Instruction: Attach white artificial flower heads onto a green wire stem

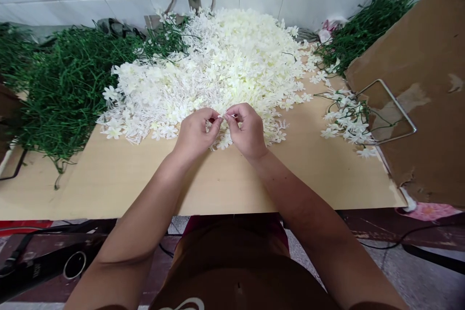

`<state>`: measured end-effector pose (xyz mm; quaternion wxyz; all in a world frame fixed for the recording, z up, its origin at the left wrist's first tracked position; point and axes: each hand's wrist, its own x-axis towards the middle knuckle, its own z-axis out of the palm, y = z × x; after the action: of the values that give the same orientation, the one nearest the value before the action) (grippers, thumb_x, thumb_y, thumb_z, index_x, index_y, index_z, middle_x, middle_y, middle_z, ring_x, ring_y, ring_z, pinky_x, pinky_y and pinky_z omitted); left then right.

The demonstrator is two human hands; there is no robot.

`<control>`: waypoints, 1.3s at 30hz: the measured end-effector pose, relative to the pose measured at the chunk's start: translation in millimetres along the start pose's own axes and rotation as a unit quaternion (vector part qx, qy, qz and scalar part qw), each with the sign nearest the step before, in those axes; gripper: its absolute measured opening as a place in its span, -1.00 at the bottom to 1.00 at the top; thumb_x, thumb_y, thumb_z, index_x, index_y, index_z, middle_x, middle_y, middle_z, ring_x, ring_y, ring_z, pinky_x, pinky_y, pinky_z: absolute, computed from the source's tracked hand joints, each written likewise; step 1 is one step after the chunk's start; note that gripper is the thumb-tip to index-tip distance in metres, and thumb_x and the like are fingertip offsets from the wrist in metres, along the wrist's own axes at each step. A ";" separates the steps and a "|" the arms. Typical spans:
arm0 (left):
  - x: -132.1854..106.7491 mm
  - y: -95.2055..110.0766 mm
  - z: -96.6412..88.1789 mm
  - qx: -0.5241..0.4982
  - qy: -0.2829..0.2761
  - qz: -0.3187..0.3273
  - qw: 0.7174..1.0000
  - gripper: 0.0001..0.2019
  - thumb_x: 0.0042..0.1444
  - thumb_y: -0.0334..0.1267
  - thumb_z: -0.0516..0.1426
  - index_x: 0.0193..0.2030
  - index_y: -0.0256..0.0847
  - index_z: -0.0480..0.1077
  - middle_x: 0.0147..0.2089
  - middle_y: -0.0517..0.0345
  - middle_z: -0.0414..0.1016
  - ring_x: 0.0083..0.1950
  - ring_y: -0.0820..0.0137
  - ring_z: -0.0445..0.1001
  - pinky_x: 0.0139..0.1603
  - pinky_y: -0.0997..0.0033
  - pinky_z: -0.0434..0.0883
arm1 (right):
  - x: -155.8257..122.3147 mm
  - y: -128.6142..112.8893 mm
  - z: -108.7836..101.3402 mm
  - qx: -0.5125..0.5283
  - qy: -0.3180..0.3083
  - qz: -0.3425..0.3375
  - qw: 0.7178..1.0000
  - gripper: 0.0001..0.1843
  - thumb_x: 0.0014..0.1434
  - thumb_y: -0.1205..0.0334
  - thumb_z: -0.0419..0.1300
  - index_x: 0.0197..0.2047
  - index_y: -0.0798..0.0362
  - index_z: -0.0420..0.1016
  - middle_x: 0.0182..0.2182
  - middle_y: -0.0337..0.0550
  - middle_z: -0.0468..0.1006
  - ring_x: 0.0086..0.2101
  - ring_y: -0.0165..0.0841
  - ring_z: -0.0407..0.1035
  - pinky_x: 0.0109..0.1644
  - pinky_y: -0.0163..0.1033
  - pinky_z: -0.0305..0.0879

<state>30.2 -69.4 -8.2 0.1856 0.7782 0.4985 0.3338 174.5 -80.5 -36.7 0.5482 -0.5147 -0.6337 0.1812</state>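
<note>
My left hand (198,131) and my right hand (247,131) meet at the front edge of a big heap of white artificial flowers (247,53). Thumb and forefinger are pinched together on each hand, the tips almost touching. Between them shows a small white piece, apparently part of an artificial flower; its exact shape is mostly hidden by the fingers. Loose blossoms lie just under and behind both hands. To the left of the heap is a large pile of green plastic stems (69,82).
More green stems (366,24) lie at the back right. Beside a cardboard sheet (410,87) with a bent metal wire frame (409,118), a bunch of white flowers on stems (347,118) rests on the wooden tabletop (138,179). A tiled wall stands behind.
</note>
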 end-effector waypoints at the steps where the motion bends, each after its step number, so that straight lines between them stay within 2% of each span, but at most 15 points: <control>1: 0.0 -0.5 0.7 -0.011 0.003 -0.001 1.000 -0.82 0.12 -0.18 0.08 -0.33 -0.20 0.44 -0.34 0.12 0.54 -0.29 0.36 0.44 -0.22 0.37 0.33 | -0.3 0.4 0.2 -0.003 0.004 -0.010 1.000 -0.92 0.17 0.28 0.13 -0.38 0.01 0.34 -0.33 -0.13 0.51 -0.29 -0.33 0.42 -0.17 -0.20 0.40; 3: 0.3 -2.8 2.5 -0.050 0.006 -0.019 0.999 -0.82 0.11 -0.16 0.10 -0.35 -0.21 0.43 -0.38 0.13 0.52 -0.33 0.38 0.42 -0.27 0.39 0.31 | -0.6 1.7 1.5 0.010 0.007 -0.005 1.000 -0.92 0.18 0.26 0.14 -0.36 0.01 0.34 -0.31 -0.12 0.52 -0.26 -0.32 0.44 -0.15 -0.19 0.42; 7: 2.3 -7.8 5.3 -0.192 -0.021 -0.099 0.976 -0.81 0.05 -0.13 0.15 -0.41 -0.22 0.39 -0.47 0.18 0.44 -0.44 0.44 0.35 -0.40 0.43 0.26 | -0.4 4.3 5.2 0.072 0.000 0.066 0.995 -0.91 0.16 0.21 0.17 -0.34 0.01 0.34 -0.32 -0.14 0.54 -0.34 -0.35 0.46 -0.19 -0.19 0.43; 12: 5.7 -8.6 3.5 -0.290 -0.043 -0.152 0.944 -0.80 -0.02 -0.14 0.21 -0.45 -0.24 0.37 -0.47 0.16 0.46 -0.41 0.43 0.40 -0.35 0.44 0.31 | 0.3 4.2 7.9 0.120 -0.007 0.116 0.986 -0.90 0.12 0.20 0.20 -0.34 0.02 0.36 -0.34 -0.18 0.56 -0.38 -0.36 0.47 -0.22 -0.19 0.40; 16: 5.5 -9.2 3.9 -0.297 -0.052 -0.152 0.941 -0.78 -0.03 -0.12 0.24 -0.45 -0.24 0.38 -0.46 0.16 0.48 -0.40 0.43 0.41 -0.35 0.45 0.32 | -0.6 2.7 8.1 0.122 -0.013 0.115 0.986 -0.92 0.12 0.23 0.20 -0.36 0.01 0.36 -0.34 -0.19 0.56 -0.37 -0.37 0.47 -0.22 -0.20 0.40; 23: 2.4 -6.3 3.5 -0.192 -0.055 -0.106 0.974 -0.86 0.05 -0.22 0.15 -0.44 -0.23 0.40 -0.51 0.22 0.39 -0.48 0.49 0.28 -0.45 0.48 0.21 | -0.6 1.5 4.6 0.089 -0.018 0.086 0.992 -0.92 0.10 0.25 0.20 -0.40 0.01 0.37 -0.43 -0.22 0.52 -0.42 -0.38 0.41 -0.26 -0.20 0.36; 26: 4.1 -7.7 2.5 -0.212 -0.064 -0.120 0.968 -0.86 0.04 -0.22 0.15 -0.46 -0.23 0.38 -0.53 0.25 0.35 -0.49 0.50 0.26 -0.45 0.48 0.20 | 0.3 0.7 4.1 0.133 -0.029 0.091 0.987 -0.91 0.09 0.22 0.21 -0.40 0.02 0.39 -0.47 -0.25 0.50 -0.45 -0.40 0.39 -0.28 -0.22 0.37; 32: 8.0 -9.5 0.9 -0.291 -0.072 -0.165 0.940 -0.88 0.00 -0.27 0.17 -0.48 -0.23 0.35 -0.50 0.21 0.43 -0.42 0.45 0.38 -0.35 0.46 0.31 | -0.2 6.5 9.6 0.218 -0.028 0.138 0.966 -0.82 0.06 0.10 0.24 -0.39 0.02 0.38 -0.49 -0.26 0.48 -0.44 -0.39 0.43 -0.30 -0.20 0.39; 39: 7.9 -10.5 0.2 -0.298 -0.076 -0.173 0.936 -0.87 0.02 -0.25 0.19 -0.45 -0.25 0.38 -0.47 0.18 0.46 -0.42 0.45 0.39 -0.34 0.44 0.31 | -0.2 6.0 9.7 0.217 -0.036 0.138 0.966 -0.77 0.05 0.05 0.24 -0.39 0.03 0.36 -0.54 -0.32 0.42 -0.50 -0.45 0.34 -0.35 -0.25 0.33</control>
<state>25.7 -57.8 -12.2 0.5013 0.6120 0.4871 0.3701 168.6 -75.0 -44.8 0.5932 -0.4590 -0.5211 0.4072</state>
